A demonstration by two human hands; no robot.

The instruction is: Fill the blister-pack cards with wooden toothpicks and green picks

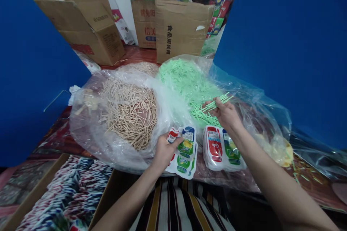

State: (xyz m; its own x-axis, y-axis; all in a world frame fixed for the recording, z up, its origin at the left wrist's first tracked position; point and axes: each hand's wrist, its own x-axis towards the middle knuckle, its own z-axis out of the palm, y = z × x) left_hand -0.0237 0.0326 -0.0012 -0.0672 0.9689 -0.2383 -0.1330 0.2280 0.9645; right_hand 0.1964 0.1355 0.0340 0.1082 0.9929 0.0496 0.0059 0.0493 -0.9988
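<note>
The left hand point(164, 151) reaches forward and its fingers are shut around the edge of a white pack point(185, 151), which lies just past the thumb. The right hand point(227, 115) is stretched out further and pinches a little bunch of green sticks point(217, 104), right by the big bag of green sticks point(187, 79), with a pile of packs point(223, 148) under its wrist

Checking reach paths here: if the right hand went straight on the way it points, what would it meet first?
Probably the heap of green sticks in the clear bag, just beyond the right hand; depth is unclear.
</note>
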